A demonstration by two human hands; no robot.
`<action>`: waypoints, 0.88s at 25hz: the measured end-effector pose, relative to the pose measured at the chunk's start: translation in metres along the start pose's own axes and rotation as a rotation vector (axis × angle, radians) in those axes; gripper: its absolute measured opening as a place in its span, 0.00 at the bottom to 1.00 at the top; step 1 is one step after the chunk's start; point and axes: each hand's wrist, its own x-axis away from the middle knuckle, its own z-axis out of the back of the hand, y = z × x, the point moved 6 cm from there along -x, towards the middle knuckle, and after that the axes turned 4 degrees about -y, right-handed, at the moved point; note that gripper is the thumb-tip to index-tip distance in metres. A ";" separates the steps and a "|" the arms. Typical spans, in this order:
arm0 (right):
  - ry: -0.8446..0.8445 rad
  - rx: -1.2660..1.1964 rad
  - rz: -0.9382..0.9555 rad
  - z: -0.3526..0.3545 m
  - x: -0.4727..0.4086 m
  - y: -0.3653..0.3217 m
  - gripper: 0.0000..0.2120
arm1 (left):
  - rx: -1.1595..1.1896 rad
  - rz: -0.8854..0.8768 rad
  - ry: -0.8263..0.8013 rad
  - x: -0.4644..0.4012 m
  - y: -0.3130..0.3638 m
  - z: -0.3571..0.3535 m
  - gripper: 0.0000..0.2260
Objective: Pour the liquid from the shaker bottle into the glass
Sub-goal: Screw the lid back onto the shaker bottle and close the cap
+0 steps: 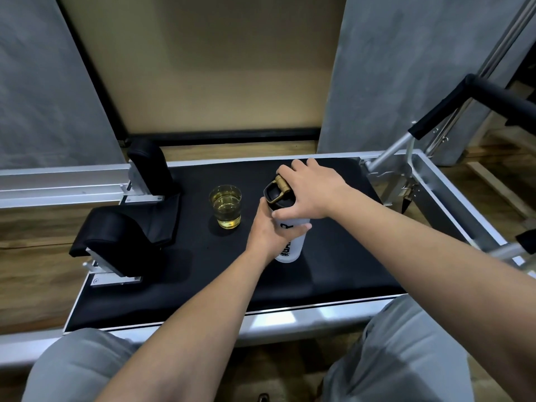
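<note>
The shaker bottle (290, 242) stands upright on the black padded bench (203, 285). The left hand (266, 230) has its grip clamped round the bottle's white body. Just beyond, the right hand (310, 190) grips the black lid (277, 195). Left of the bottle, apart from it, stands the glass (225, 206), holding yellow liquid.

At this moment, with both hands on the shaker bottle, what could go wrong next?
1. The glass already holds yellow liquid and stands close beside the shaker bottle; a left hand slip could knock it.
2. The right hand is working the black lid; a sudden release might tip the bottle onto the black pad.
</note>
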 end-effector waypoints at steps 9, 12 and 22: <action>0.030 -0.013 0.097 0.003 0.002 0.001 0.44 | -0.002 -0.014 -0.043 -0.012 -0.004 0.000 0.41; 0.030 -0.021 -0.010 0.001 -0.001 0.001 0.41 | -0.006 -0.007 -0.005 -0.010 -0.001 -0.002 0.37; 0.030 -0.058 -0.169 -0.002 -0.002 -0.003 0.35 | 0.027 -0.028 0.059 -0.002 0.005 -0.008 0.34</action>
